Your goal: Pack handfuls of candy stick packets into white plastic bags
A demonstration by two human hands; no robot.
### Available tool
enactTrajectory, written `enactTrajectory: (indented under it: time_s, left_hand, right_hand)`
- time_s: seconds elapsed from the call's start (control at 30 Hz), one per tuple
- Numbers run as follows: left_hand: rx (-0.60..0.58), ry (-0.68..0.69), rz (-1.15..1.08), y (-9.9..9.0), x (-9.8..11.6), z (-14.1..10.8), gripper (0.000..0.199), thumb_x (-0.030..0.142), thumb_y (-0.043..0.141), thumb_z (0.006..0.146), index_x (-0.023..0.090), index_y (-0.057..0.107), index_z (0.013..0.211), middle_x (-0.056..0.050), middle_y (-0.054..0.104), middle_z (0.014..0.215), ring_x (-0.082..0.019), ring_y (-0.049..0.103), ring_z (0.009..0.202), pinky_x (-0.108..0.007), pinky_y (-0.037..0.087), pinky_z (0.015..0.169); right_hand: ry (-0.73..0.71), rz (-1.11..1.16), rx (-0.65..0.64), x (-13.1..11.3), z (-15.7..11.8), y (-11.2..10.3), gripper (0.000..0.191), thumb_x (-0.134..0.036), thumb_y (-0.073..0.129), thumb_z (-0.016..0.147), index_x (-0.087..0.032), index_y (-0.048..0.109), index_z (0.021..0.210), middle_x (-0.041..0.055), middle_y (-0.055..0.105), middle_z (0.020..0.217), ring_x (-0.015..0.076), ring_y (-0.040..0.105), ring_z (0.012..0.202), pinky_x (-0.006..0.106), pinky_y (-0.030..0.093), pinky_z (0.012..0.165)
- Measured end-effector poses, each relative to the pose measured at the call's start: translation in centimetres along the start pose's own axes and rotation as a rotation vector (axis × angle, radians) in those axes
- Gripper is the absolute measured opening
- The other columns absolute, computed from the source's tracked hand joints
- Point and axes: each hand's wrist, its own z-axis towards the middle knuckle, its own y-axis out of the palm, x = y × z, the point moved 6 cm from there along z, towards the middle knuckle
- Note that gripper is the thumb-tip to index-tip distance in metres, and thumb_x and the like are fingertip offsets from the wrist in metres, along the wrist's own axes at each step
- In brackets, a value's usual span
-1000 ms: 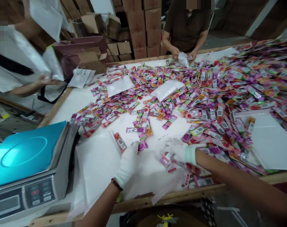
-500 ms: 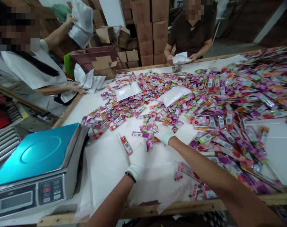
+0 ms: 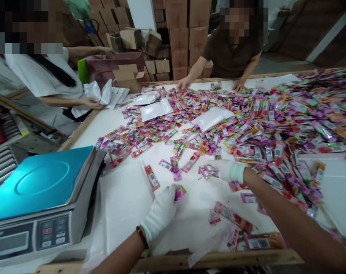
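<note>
My left hand (image 3: 161, 207), in a white glove, is closed around purple and green snack sachets (image 3: 179, 194) whose ends stick out past the fingers. Also gloved, my right hand (image 3: 226, 170) reaches in from the right, its fingers closed on pink sachets (image 3: 208, 171) just above the white tabletop (image 3: 196, 213). Between the hands and the pile lie a few loose sachets (image 3: 191, 162). A red sachet (image 3: 152, 177) rests beside my left hand, at the edge of a stack of white bags (image 3: 124, 201).
A scale (image 3: 42, 182) with a blue top stands at the left. A heap of sachets (image 3: 298, 121) covers the right and far table. Filled white pouches (image 3: 213, 118) lie on it. Two people work across the table, near an open carton (image 3: 129, 78). A wooden rim (image 3: 218, 260) edges the front.
My right hand has moved right with sachets, and my left hand slightly nearer me. The person opposite has put down a white pouch and reaches over the heap. The person at left has lowered a raised pouch.
</note>
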Motion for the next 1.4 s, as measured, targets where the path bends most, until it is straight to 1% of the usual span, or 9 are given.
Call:
enactTrajectory:
  time_s: [0.1, 0.2, 0.4, 0.53, 0.67, 0.9, 1.0, 1.23, 1.4]
  left_hand:
    - [0.048, -0.005, -0.14, -1.1, -1.7, 0.5, 0.013, 0.014, 0.051, 0.083, 0.018, 0.063, 0.085, -0.008, 0.066, 0.091, -0.022, 0.062, 0.086, -0.034, 0.048, 0.081]
    - [0.199, 0.126, -0.174, -4.8, -1.5, 2.8, 0.009, 0.017, 0.051, 0.083, 0.019, 0.059, 0.086, -0.007, 0.064, 0.094, -0.021, 0.059, 0.087, -0.034, 0.046, 0.081]
    - [0.262, 0.113, 0.051, -9.5, 1.2, 11.0, 0.009, 0.025, 0.047, 0.088, 0.02, 0.054, 0.09, -0.006, 0.062, 0.086, -0.021, 0.059, 0.082, -0.033, 0.045, 0.077]
    - [0.071, 0.186, 0.189, -5.6, 3.4, 13.1, 0.031, 0.026, 0.058, 0.084, 0.018, 0.054, 0.115, -0.011, 0.064, 0.108, -0.023, 0.061, 0.096, -0.034, 0.045, 0.088]
    - [-0.014, 0.205, 0.174, -2.3, 2.4, 11.3, 0.039, 0.014, 0.054, 0.083, 0.018, 0.052, 0.121, -0.013, 0.063, 0.116, -0.023, 0.062, 0.099, -0.035, 0.045, 0.09]
    - [0.277, 0.189, -0.337, -7.5, 0.7, 8.7, 0.008, 0.02, 0.047, 0.083, 0.02, 0.051, 0.091, 0.001, 0.054, 0.076, -0.016, 0.054, 0.071, -0.029, 0.045, 0.07]
    - [0.221, 0.176, -0.444, -7.6, 3.4, 9.1, 0.016, 0.031, 0.057, 0.08, 0.02, 0.051, 0.09, 0.002, 0.056, 0.077, -0.014, 0.053, 0.069, -0.027, 0.044, 0.065]
    - [-0.11, 0.211, -0.113, -1.3, 11.4, 13.5, 0.03, 0.042, 0.065, 0.073, 0.017, 0.062, 0.089, -0.007, 0.067, 0.082, -0.02, 0.061, 0.071, -0.028, 0.043, 0.063]
    - [-0.171, 0.24, -0.013, -0.2, 11.8, 14.5, 0.017, 0.03, 0.064, 0.074, 0.016, 0.063, 0.084, -0.011, 0.068, 0.086, -0.022, 0.064, 0.077, -0.029, 0.045, 0.067]
  right_hand:
    - [0.015, 0.053, 0.084, -0.2, 0.9, -1.9, 0.039, -0.026, 0.057, 0.086, -0.019, 0.06, 0.124, 0.01, 0.072, 0.107, 0.0229, 0.068, 0.091, 0.028, 0.048, 0.076]
    - [0.036, 0.08, 0.191, -1.0, 3.6, -3.4, 0.034, -0.036, 0.058, 0.088, -0.019, 0.061, 0.117, 0.0108, 0.071, 0.111, 0.024, 0.066, 0.097, 0.028, 0.046, 0.08]
    - [0.475, 0.056, 0.322, 1.9, 7.3, -4.6, 0.034, -0.032, 0.049, 0.093, -0.015, 0.058, 0.121, 0.0186, 0.069, 0.11, 0.0275, 0.066, 0.098, 0.033, 0.046, 0.08]
    - [0.3, 0.103, 0.226, 1.1, 4.2, -1.1, 0.028, -0.033, 0.054, 0.089, -0.019, 0.067, 0.11, 0.0108, 0.072, 0.106, 0.0224, 0.066, 0.095, 0.028, 0.046, 0.082]
    - [0.002, 0.194, 0.184, -0.5, -3.1, 3.3, 0.044, -0.031, 0.06, 0.081, -0.02, 0.065, 0.123, 0.011, 0.07, 0.112, 0.0272, 0.063, 0.105, 0.038, 0.045, 0.095]
    - [0.339, 0.541, 0.491, 6.7, -10.7, 1.5, 0.038, -0.037, 0.06, 0.081, -0.017, 0.06, 0.114, 0.0073, 0.068, 0.098, 0.0238, 0.063, 0.089, 0.037, 0.051, 0.082]
    - [0.266, 0.557, 0.543, 5.9, -10.3, -0.7, 0.04, -0.043, 0.06, 0.084, -0.017, 0.056, 0.115, 0.0065, 0.067, 0.099, 0.0224, 0.061, 0.09, 0.035, 0.05, 0.081]
    - [0.041, 0.15, 0.119, -2.6, -5.1, 1.9, 0.045, -0.035, 0.073, 0.074, -0.018, 0.062, 0.114, 0.0083, 0.07, 0.101, 0.0259, 0.064, 0.093, 0.035, 0.046, 0.083]
    - [0.037, -0.029, 0.09, -2.8, -4.7, 2.7, 0.029, -0.028, 0.068, 0.077, -0.018, 0.07, 0.104, 0.0124, 0.066, 0.117, 0.0308, 0.059, 0.112, 0.04, 0.042, 0.097]
